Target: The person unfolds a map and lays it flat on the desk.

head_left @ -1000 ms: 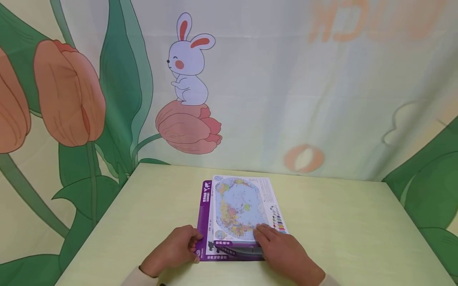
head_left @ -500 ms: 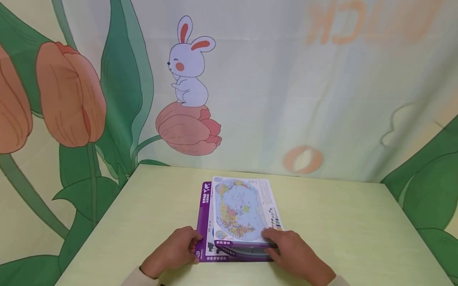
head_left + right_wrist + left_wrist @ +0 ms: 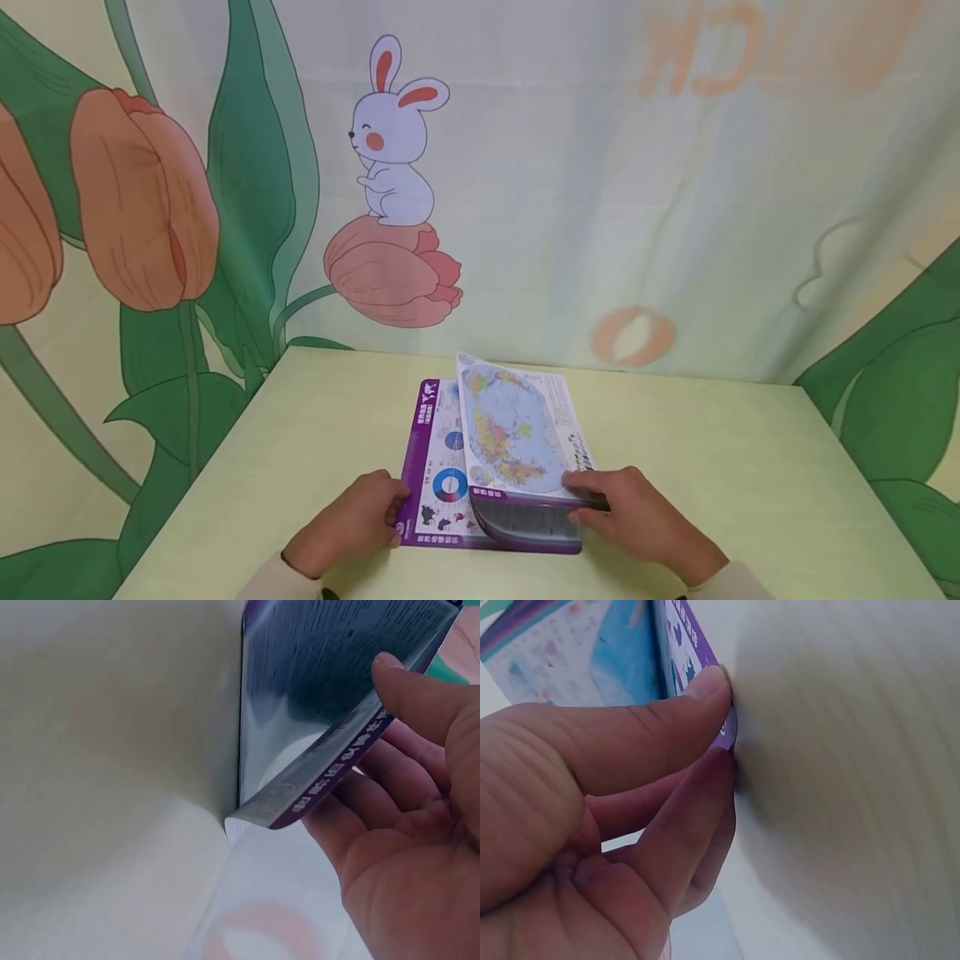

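A folded world map sheet (image 3: pixel 517 425) with purple borders lies on the table in front of me. Its upper flap is raised and tilted, with the printed map face up. Under it, the lower panel (image 3: pixel 415 467) shows charts and animal pictures along the left. My left hand (image 3: pixel 352 521) pinches that panel's near left edge between thumb and fingers; the left wrist view shows the purple corner (image 3: pixel 724 735) between them. My right hand (image 3: pixel 648 517) holds the flap's near right edge, thumb on one face. In the right wrist view, the flap (image 3: pixel 337 769) bends away from the text-covered panel (image 3: pixel 315 660).
The pale yellow-green table (image 3: pixel 712 450) extends to both sides of the map. Behind it hangs a cloth backdrop (image 3: pixel 540 208) printed with tulips and a rabbit (image 3: pixel 397 158).
The upper flap has been lifted and swung right, baring more of the lower panel's charts. My right hand has gone from lying on the map to gripping the flap's edge, further right.
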`<state>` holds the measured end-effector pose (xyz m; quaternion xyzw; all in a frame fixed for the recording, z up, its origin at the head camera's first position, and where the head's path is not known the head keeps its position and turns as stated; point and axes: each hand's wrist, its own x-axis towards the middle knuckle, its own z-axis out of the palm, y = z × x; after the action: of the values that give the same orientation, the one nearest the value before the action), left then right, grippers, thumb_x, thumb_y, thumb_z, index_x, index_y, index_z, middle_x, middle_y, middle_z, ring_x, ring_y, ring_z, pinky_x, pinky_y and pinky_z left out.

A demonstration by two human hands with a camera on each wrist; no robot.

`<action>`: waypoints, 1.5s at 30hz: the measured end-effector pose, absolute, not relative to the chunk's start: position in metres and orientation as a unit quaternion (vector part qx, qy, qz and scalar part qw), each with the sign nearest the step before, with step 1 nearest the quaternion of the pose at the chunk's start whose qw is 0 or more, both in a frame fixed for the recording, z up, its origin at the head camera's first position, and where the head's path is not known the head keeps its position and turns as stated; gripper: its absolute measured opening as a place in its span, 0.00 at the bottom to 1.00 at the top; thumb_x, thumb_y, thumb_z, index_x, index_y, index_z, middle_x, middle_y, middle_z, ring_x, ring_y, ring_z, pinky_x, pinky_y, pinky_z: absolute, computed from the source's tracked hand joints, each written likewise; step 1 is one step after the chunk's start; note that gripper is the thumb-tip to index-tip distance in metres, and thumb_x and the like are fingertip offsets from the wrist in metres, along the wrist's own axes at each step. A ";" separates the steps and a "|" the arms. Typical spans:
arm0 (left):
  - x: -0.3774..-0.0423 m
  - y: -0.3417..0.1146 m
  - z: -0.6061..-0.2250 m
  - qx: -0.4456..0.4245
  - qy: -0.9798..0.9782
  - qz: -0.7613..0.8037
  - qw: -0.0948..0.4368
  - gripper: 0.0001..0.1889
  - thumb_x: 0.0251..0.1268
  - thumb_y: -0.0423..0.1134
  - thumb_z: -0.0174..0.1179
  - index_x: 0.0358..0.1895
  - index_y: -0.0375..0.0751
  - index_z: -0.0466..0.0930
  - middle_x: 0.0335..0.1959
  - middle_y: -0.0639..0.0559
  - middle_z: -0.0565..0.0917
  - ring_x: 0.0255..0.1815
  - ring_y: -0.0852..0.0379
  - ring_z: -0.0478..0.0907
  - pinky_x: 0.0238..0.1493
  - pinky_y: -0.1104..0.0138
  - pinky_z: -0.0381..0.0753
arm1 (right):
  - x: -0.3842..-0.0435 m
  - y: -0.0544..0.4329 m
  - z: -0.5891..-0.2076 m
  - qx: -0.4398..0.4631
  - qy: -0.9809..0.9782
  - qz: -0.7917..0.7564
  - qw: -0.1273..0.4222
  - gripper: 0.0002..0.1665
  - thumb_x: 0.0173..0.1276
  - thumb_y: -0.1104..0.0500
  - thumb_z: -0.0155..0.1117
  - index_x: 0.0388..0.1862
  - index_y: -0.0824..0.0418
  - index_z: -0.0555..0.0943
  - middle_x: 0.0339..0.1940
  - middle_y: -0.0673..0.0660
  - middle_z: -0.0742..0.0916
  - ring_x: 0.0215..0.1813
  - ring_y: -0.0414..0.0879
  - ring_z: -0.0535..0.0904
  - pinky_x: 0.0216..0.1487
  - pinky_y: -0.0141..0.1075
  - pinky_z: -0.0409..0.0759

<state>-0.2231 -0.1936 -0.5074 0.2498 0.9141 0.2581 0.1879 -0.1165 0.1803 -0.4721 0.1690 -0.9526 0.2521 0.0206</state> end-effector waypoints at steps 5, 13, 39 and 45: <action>-0.228 -0.203 -0.507 0.234 0.915 0.255 0.209 0.27 0.54 0.26 0.78 0.60 0.30 0.84 0.41 0.51 0.79 0.43 0.54 0.76 0.56 0.52 0.85 | -0.116 0.198 -0.467 0.179 -0.936 0.304 0.002 0.26 0.68 0.53 0.77 0.62 0.62 0.87 0.58 0.57 0.91 0.59 0.43 0.87 0.57 0.40 0.88; -0.234 -0.223 -0.509 0.214 0.923 0.248 0.202 0.28 0.53 0.26 0.79 0.61 0.33 0.85 0.40 0.53 0.80 0.43 0.56 0.76 0.55 0.54 0.86 | -0.108 0.224 -0.446 0.146 -0.905 0.396 -0.054 0.30 0.71 0.49 0.74 0.66 0.63 0.84 0.63 0.63 0.88 0.61 0.39 0.86 0.55 0.28 0.85; -0.260 -0.322 -0.521 0.178 0.930 0.269 0.177 0.28 0.55 0.25 0.76 0.62 0.34 0.82 0.47 0.51 0.83 0.48 0.54 0.78 0.57 0.52 0.87 | -0.044 0.294 -0.441 -0.001 -0.949 0.306 -0.071 0.29 0.70 0.52 0.75 0.67 0.60 0.84 0.60 0.60 0.89 0.46 0.28 0.81 0.44 0.29 0.84; -0.268 -0.342 -0.523 0.175 0.934 0.259 0.174 0.28 0.59 0.24 0.73 0.66 0.35 0.80 0.50 0.50 0.82 0.50 0.54 0.78 0.59 0.50 0.86 | -0.037 0.304 -0.459 -0.014 -0.983 0.176 -0.058 0.28 0.65 0.54 0.78 0.64 0.58 0.87 0.56 0.56 0.92 0.44 0.36 0.83 0.40 0.31 0.81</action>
<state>-0.2677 -0.3422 -0.5230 0.1753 0.9339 0.2587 0.1735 -0.0373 0.3039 -0.4587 -0.0140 -0.9825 0.1763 -0.0577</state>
